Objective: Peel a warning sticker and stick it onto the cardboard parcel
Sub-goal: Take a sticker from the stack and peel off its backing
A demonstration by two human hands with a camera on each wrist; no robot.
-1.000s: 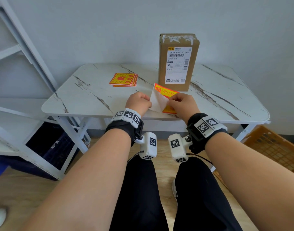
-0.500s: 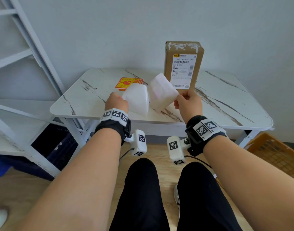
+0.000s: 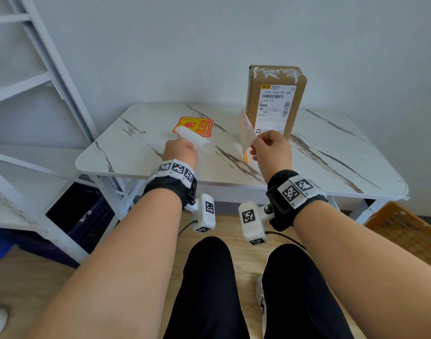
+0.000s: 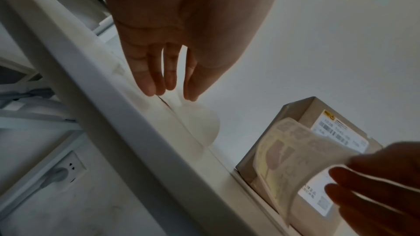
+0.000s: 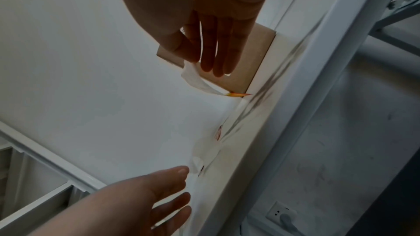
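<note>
Sticker (image 3: 246, 133) pinched by fingers of my right hand (image 3: 270, 152) before the parcel (image 3: 255, 99); fingers of my left hand (image 3: 180, 151) released, near backing paper (image 3: 193, 139).

Brown parcel (image 3: 275, 101), white brown-veined table (image 3: 332, 148)

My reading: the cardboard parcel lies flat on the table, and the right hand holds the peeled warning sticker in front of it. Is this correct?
Not fully. The cardboard parcel stands upright on the table, as the head view shows; the right hand does hold the peeled warning sticker in front of it.
</note>
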